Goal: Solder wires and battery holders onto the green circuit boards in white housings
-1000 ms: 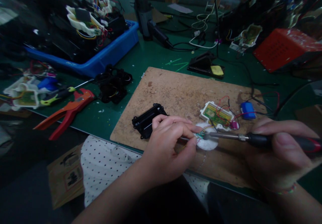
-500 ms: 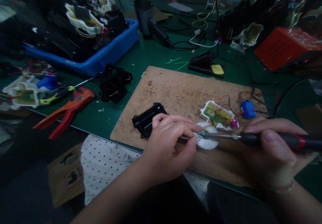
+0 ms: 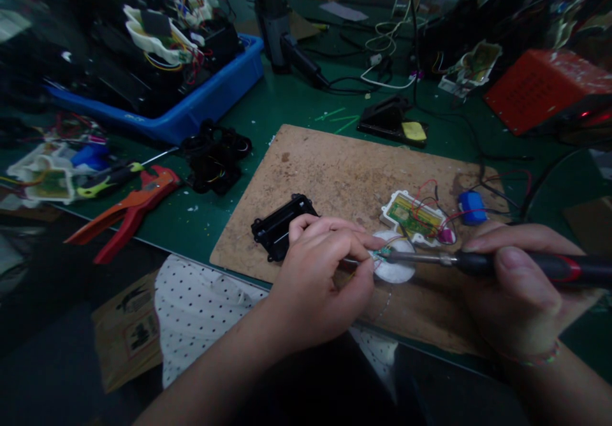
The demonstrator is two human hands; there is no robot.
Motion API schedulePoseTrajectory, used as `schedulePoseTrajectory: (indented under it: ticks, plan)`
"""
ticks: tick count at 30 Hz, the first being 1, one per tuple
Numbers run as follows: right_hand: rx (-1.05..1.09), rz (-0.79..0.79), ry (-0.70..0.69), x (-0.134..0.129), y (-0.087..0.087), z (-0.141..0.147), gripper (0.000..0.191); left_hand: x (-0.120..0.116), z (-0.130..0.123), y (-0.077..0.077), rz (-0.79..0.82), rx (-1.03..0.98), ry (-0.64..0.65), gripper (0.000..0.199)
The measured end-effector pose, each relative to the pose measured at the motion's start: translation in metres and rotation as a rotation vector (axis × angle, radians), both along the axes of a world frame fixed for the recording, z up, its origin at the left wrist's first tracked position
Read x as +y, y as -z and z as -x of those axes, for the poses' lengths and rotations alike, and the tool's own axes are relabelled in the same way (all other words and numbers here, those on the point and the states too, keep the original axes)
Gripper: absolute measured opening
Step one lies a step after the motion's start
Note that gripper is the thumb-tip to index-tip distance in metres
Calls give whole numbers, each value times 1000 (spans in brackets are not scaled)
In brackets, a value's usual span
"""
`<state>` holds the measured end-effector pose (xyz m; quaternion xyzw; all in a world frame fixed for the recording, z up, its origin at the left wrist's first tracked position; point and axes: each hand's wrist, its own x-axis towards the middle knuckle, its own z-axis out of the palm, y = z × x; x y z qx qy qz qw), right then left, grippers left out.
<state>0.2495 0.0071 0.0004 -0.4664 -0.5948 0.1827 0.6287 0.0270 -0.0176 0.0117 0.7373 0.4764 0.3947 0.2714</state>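
Note:
My right hand [image 3: 521, 286] is closed round the black and red handle of a soldering iron [image 3: 425, 258]. Its tip meets a small green circuit board [image 3: 380, 254] with thin wires, lying over a white disc [image 3: 399, 271]. At the board's left edge, my left hand [image 3: 329, 273] pinches with thumb and fingers; what lies between the fingertips is mostly hidden, though thin wires run there. Just behind the disc is a white housing [image 3: 415, 217] with a circuit board inside, wired to a blue pack [image 3: 472, 207]. A black plastic case [image 3: 282, 227] lies partly behind my left hand.
A brown work board [image 3: 325, 164] lies on the green bench. Leftward are red cutters [image 3: 136, 212], a screwdriver [image 3: 112, 180], black parts [image 3: 217, 158] and a loaded blue tray [image 3: 191, 117]. Farther back stand an iron holder with yellow sponge [image 3: 414, 131] and an orange-red box [image 3: 545, 91].
Both hands and the soldering iron hold nearly the same place. The view has shifted very slightly, and red lights on the orange-red box show brighter.

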Motion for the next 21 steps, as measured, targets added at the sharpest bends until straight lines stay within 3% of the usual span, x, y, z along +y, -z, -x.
schedulePoseTrajectory:
  ticks: [4,12,21]
  plan:
    - [31,-56,-54,0,0,-1,12,-1,0,-1,2,8,-1,14]
    - [-47,-103,-16,1,-1,-2,15,-1,1,-2,3,5,-2,14]
    - [20,-66,-1,1,1,0,14,-1,1,-3,3,3,2,14]
